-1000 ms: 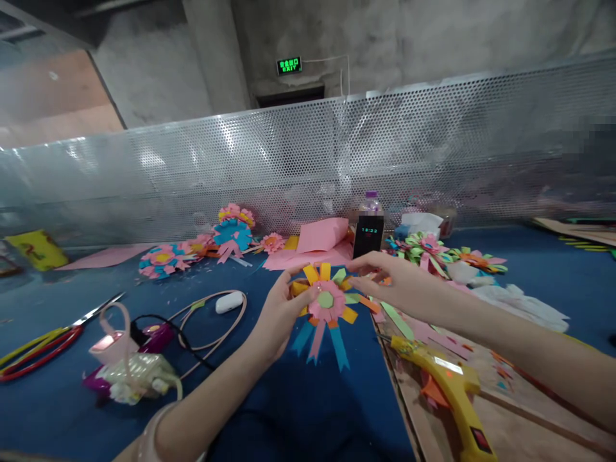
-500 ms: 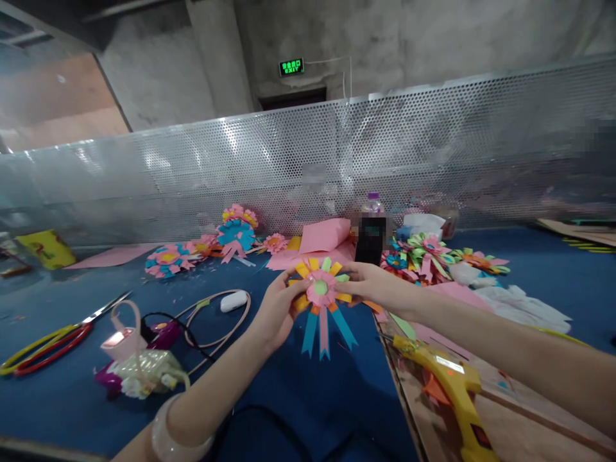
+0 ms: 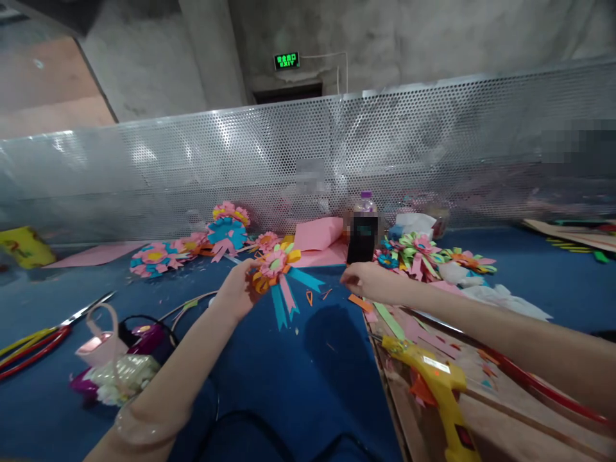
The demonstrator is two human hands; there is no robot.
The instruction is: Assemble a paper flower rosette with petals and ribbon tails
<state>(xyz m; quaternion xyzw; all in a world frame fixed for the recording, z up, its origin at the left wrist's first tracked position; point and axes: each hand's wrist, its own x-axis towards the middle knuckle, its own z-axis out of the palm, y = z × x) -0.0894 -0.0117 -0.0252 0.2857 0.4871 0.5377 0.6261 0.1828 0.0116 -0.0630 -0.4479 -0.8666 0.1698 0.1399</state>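
Observation:
My left hand (image 3: 239,289) is closed on the edge of a paper flower rosette (image 3: 276,264). The rosette has a pink ring with a green centre, yellow, orange and green loops, and blue and pink ribbon tails that hang down to the right. It is held tilted above the blue table (image 3: 269,398). Off to the right, my right hand (image 3: 369,281) is apart from the rosette, its fingers loosely bent with nothing visible in them. Behind that hand stands a black device (image 3: 363,239), partly blurred out. Small orange paper scraps (image 3: 309,297) lie between the hands.
A yellow glue gun (image 3: 440,378) lies on a wooden board (image 3: 510,410) at right. Scissors (image 3: 58,330) and a purple-and-cream bundle (image 3: 120,366) are at left. Paper flowers (image 3: 156,258) and pink sheets (image 3: 317,235) line the back, before a perforated metal screen (image 3: 202,167).
My right hand has let go of the rosette and is now apart from it. My left hand has carried the rosette to the left and turned it, so its tails swing rightward.

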